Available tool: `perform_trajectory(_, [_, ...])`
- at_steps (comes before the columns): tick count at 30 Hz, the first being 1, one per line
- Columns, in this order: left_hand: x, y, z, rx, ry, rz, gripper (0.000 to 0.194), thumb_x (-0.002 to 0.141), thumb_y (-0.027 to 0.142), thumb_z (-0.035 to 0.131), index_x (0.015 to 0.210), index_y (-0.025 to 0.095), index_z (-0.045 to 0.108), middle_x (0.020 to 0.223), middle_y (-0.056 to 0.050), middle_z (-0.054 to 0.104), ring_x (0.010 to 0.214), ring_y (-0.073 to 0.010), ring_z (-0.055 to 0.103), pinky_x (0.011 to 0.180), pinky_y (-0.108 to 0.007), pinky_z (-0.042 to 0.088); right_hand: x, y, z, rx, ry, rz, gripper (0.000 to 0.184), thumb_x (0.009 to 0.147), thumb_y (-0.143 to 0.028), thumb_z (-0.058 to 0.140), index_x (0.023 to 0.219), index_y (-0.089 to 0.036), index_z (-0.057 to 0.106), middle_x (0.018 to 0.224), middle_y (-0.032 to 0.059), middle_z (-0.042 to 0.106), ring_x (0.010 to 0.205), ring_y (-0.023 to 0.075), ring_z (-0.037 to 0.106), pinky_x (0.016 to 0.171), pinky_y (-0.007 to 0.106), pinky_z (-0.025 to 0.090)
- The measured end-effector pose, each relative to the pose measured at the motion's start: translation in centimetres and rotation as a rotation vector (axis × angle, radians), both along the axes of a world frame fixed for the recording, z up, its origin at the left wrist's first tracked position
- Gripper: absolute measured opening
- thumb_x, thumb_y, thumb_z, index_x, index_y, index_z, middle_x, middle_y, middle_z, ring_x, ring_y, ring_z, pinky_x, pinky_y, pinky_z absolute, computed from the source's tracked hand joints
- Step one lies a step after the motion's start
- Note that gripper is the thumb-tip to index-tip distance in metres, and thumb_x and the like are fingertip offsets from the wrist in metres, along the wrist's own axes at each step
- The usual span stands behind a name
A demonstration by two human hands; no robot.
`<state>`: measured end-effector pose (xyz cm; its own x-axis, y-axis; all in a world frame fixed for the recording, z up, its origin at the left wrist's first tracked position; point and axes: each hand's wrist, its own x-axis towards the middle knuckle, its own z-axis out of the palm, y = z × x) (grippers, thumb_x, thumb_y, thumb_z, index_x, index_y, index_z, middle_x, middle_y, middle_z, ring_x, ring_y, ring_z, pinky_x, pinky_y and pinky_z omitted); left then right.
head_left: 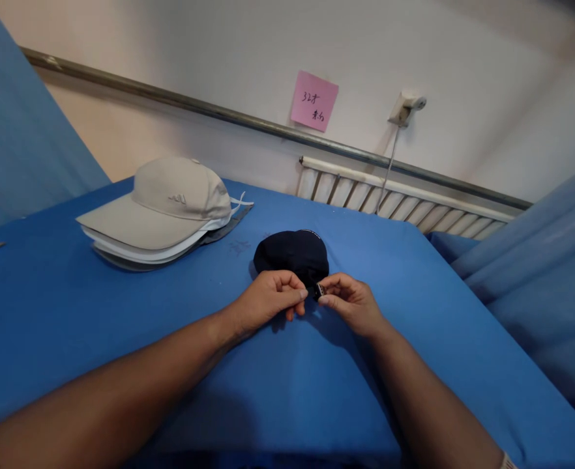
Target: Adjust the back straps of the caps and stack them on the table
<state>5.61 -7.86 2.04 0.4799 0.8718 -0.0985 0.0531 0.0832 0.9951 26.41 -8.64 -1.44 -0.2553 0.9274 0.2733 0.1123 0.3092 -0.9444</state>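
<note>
A dark navy cap lies on the blue-covered table in front of me, its crown rounded and its back turned toward my hands. My right hand pinches a small dark piece with pale marks at the cap's near edge, between thumb and fingertips. Whether this piece is a strap buckle or a label is too small to tell. Just left of it, my left hand is closed in a pinch against the cap's near edge. What lies between its thumb and finger is hidden.
Left of the cap sits a stack of caps, beige on top with white and grey ones below. Blue curtains hang at both sides. Behind the table are a radiator, a metal pipe, a socket and a pink note.
</note>
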Motion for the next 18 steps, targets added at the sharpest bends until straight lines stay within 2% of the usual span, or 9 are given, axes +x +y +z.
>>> perform_trajectory(4, [0.2,-0.1,-0.2,-0.001,-0.006,0.005,0.021,0.076,0.035,0.069,0.077,0.016,0.061,0.061,-0.001,0.067,0.046,-0.0091,0.053,0.045,-0.021,0.042,-0.1,-0.2,0.0,0.007,-0.004,0.013,0.022,0.076,-0.035,0.077,0.089,-0.022,0.066,0.076,-0.0004,0.068,0.068,0.0132,0.064,0.065,0.028,0.053])
perform_trajectory(14, [0.3,0.0,-0.4,0.028,0.091,0.019,0.021,0.075,0.035,0.066,0.074,0.016,0.059,0.060,-0.002,0.067,0.044,-0.0102,0.055,0.041,-0.020,0.037,-0.3,-0.8,0.8,0.224,-0.262,-0.025,0.016,0.080,-0.032,0.074,0.089,-0.022,0.065,0.077,0.0000,0.068,0.070,0.0146,0.064,0.068,0.029,0.052])
perform_trajectory(18, [0.3,0.0,-0.4,0.010,0.145,0.009,0.017,0.073,0.032,0.065,0.072,0.016,0.059,0.054,0.000,0.063,0.041,-0.0088,0.050,0.039,-0.020,0.036,-0.1,-0.8,1.1,0.281,-0.338,-0.008,0.017,0.081,-0.034,0.074,0.089,-0.022,0.063,0.080,0.0011,0.068,0.071,0.0148,0.064,0.066,0.028,0.051])
